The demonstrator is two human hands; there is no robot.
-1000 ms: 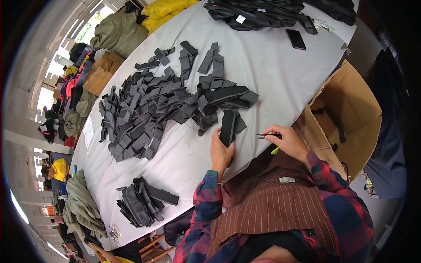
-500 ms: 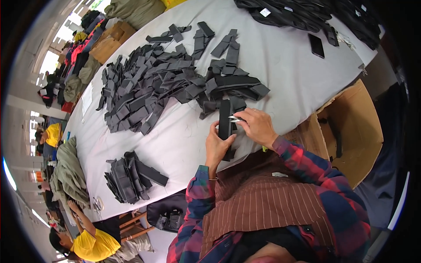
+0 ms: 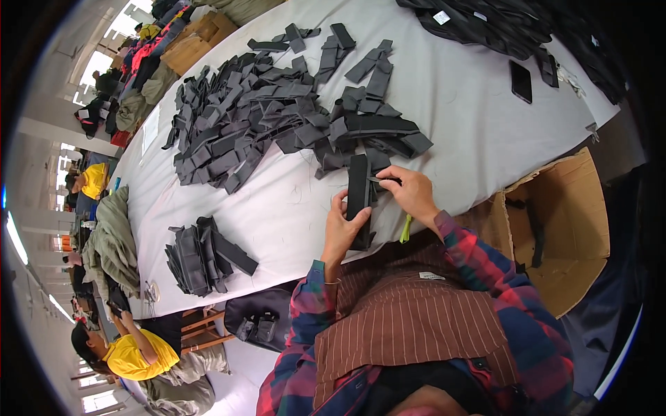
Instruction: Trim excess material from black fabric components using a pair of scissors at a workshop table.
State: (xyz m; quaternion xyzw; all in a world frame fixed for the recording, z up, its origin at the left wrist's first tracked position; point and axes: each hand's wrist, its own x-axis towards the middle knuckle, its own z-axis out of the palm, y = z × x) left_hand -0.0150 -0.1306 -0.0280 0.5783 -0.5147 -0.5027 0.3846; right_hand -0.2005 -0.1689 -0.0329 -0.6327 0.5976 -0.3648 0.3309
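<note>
Shirt [image 3: 513,305]: plaid flannel in red, dark blue and teal, long-sleeved, with the checks running large and bold.
Left sleeve [image 3: 309,305]: the same plaid, reaching down to the wrist, its cuff closed just below the left hand [image 3: 343,232].
Right sleeve [image 3: 472,253]: the same plaid, cuff at the wrist just below the right hand [image 3: 413,194].
Apron [image 3: 409,319]: brown with thin pale vertical stripes, lying over the shirt front between the two sleeves.
Apron label [image 3: 430,276]: a small pale rectangular tag sewn near the apron's upper edge, on the side of the right sleeve.
Hands: bare, no gloves.
</note>
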